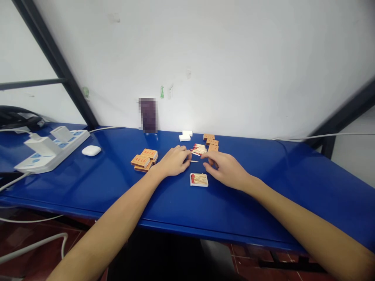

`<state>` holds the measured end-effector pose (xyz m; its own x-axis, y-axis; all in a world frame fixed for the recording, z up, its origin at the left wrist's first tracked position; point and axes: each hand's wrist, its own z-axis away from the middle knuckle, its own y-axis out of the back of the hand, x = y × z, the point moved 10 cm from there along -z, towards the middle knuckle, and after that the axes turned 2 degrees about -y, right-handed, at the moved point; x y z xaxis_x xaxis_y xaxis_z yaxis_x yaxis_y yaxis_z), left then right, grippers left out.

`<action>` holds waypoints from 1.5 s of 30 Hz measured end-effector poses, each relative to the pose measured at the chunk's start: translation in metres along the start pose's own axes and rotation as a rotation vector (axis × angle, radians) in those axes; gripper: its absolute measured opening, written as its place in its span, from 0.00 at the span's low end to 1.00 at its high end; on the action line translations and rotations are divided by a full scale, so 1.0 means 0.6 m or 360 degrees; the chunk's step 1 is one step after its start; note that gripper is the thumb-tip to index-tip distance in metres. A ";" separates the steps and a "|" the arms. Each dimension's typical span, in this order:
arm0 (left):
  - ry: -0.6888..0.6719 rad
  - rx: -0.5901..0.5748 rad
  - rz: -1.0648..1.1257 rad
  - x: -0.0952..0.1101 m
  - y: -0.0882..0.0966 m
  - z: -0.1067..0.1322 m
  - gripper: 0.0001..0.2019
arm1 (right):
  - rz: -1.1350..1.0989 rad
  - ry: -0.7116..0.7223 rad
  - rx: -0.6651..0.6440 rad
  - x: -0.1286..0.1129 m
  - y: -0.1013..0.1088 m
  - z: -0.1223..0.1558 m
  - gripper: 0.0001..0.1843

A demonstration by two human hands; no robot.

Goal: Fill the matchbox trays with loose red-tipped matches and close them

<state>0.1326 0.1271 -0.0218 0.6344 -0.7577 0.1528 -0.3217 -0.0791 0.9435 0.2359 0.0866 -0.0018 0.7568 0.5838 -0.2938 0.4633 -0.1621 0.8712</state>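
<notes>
My left hand (175, 160) rests on the table with its fingers curled. A single match (194, 161) sticks out to the right from between its thumb and fingertips. My right hand (225, 168) is opposite, thumb and index finger bent and apart, with nothing visible between them. Its index fingertip is close to a loose pile of red-tipped matches (199, 149); whether it touches them I cannot tell. Nearer to me, between the hands, lies a white matchbox tray (199, 185) filled with matches, red heads to the left.
Orange matchboxes (141, 160) are stacked left of my left hand, and others (212, 142) lie behind my right. Two white trays (184, 137) sit near the wall. Leftward are a white earbud case (91, 150) and a power strip (38, 162) with cables on the blue table (263, 168).
</notes>
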 end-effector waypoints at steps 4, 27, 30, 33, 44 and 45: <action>-0.0011 -0.0029 0.0021 0.003 -0.006 0.000 0.09 | -0.0005 -0.0168 -0.0179 0.034 -0.029 -0.004 0.13; -0.0056 -0.0077 0.0284 0.022 -0.022 -0.007 0.09 | -0.0010 -0.0103 -0.0246 0.033 -0.054 -0.007 0.07; -0.0079 -0.0082 0.0232 0.024 -0.023 -0.007 0.09 | 0.0004 -0.0092 -0.0250 0.033 -0.054 -0.007 0.07; -0.0131 -0.0098 0.0191 0.033 -0.022 -0.006 0.09 | 0.0010 -0.0068 -0.0263 0.031 -0.057 -0.007 0.07; -0.0070 0.0215 0.0106 0.022 0.038 -0.001 0.14 | 0.0039 0.0204 -0.0089 -0.020 -0.001 0.000 0.03; -0.0069 0.0228 0.0074 0.019 0.040 0.000 0.14 | 0.0010 0.0291 -0.0108 -0.037 0.004 0.004 0.04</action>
<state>0.1321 0.1168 0.0024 0.5865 -0.7898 0.1797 -0.4493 -0.1326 0.8835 0.2211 0.0713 0.0058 0.6605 0.7187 -0.2173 0.4218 -0.1158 0.8993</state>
